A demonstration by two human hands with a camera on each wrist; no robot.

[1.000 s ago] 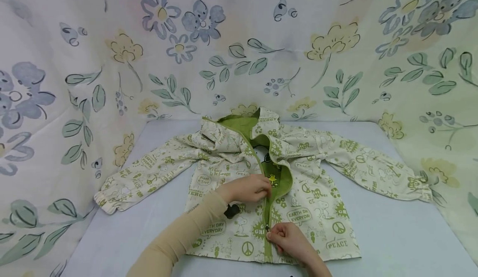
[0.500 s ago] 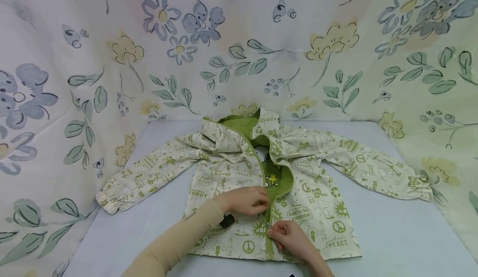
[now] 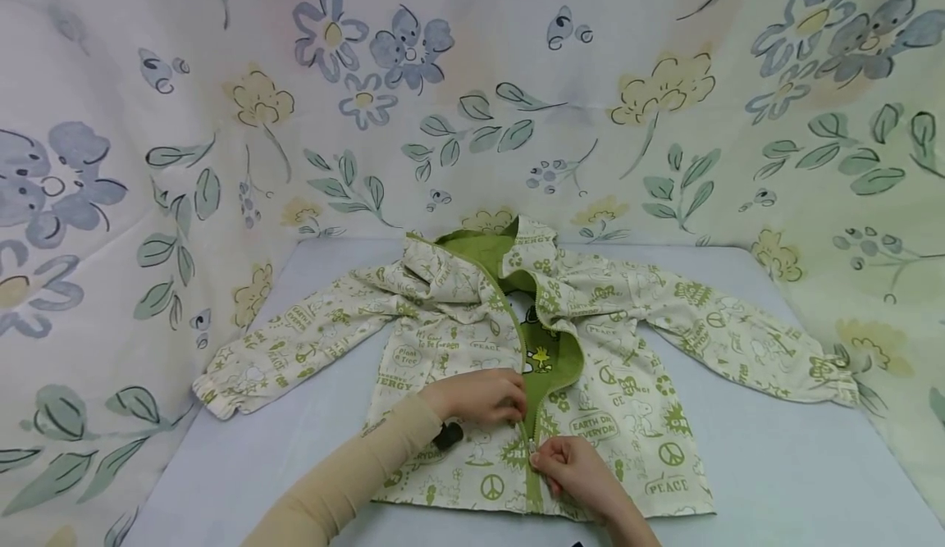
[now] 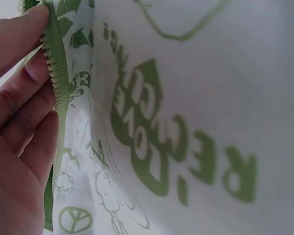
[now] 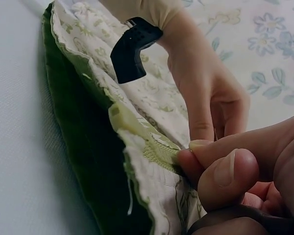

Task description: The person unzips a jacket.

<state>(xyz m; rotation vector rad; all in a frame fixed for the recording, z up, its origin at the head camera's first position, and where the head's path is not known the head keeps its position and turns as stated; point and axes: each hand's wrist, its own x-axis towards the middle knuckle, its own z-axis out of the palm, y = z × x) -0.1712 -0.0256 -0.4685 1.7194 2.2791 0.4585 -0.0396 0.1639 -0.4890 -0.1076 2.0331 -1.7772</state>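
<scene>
A child-size cream jacket (image 3: 443, 350) with green print and a green lining (image 3: 480, 250) lies front up in the head view. Its front zipper is joined near the hem and gapes above. My left hand (image 3: 480, 397) pinches one zipper edge; the left wrist view shows thumb and fingers on the toothed tape (image 4: 58, 81). Lower down, my right hand (image 3: 572, 469) pinches the small zipper pull, beside the slider (image 3: 531, 446). In the right wrist view, the fingertips largely cover the pull, and a pale green zipper end piece (image 5: 121, 117) shows at the hem.
The white tabletop (image 3: 782, 473) lies under the jacket, whose sleeves (image 3: 746, 338) spread to both sides. Floral fabric (image 3: 472, 145) hangs behind and beside the table. A black wrist device (image 5: 132, 51) sits at my left sleeve.
My left hand has moved a little down along the zipper edge towards the hem. The right hand and the slider have shifted slightly upwards; both hands stay nearly still over the last half second.
</scene>
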